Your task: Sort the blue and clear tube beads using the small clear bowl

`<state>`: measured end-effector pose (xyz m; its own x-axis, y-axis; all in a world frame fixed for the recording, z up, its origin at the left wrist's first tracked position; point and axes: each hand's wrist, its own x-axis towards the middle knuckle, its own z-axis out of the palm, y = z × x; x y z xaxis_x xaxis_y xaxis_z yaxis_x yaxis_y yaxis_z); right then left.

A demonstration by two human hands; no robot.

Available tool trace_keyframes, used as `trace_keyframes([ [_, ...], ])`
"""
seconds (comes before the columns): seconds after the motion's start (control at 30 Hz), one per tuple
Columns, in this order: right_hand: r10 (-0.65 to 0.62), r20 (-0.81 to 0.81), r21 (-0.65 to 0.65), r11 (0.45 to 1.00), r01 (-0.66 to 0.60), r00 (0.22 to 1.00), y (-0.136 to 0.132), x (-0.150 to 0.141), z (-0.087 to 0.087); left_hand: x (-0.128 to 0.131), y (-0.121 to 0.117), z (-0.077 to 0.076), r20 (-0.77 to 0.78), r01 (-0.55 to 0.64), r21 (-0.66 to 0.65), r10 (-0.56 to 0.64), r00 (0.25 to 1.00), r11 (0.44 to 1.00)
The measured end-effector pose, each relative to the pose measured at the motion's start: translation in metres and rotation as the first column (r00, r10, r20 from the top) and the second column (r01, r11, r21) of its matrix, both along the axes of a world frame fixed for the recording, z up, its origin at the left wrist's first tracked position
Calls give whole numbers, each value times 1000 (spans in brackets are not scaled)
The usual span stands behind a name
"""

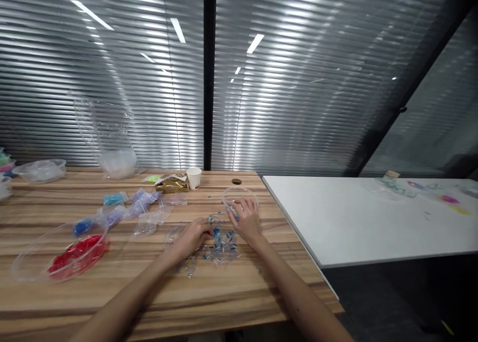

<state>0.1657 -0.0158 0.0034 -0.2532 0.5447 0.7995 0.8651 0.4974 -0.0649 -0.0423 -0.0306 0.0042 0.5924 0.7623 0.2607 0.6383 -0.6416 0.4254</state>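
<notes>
On the wooden table lies a scattered pile of small blue and clear pieces (pixel 220 250), too small to name. My left hand (pixel 194 236) rests at the pile's left side, its fingers curled together at the pieces. Whatever they pinch is hidden. My right hand (pixel 245 216) is over the near side of a round clear plastic container (pixel 254 191), its fingers bent and slightly apart. A few blue bits show inside by the fingertips. I cannot make out anything held there. Clear plastic (pixel 172 232) lies partly behind my left hand.
At left, a large clear tub (pixel 28 255) holds red material (pixel 78 256). Behind it lie small bags of purple (pixel 144 200) and blue (pixel 82 226) pieces. A paper cup (pixel 193 177) stands beside a gold packet (pixel 172 183). A white table (pixel 358 227) adjoins at right.
</notes>
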Motion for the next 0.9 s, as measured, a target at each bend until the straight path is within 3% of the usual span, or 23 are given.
trace_keyframes([
  [0.27,-49,110,90,995,39,993,-3,3,-16,4,5,-16,-58,16,121,-9,998,992],
  [0.43,-15,406,61,998,-10,914,-7,11,-5,6,2,-19,-102,46,180,-28,994,983],
  [0.67,40,574,37,997,-75,818,-4,14,16,9,7,-24,-125,101,170,-80,989,980],
  [0.9,83,448,30,994,-108,890,-22,50,13,2,12,-18,-117,119,135,-104,988,984],
])
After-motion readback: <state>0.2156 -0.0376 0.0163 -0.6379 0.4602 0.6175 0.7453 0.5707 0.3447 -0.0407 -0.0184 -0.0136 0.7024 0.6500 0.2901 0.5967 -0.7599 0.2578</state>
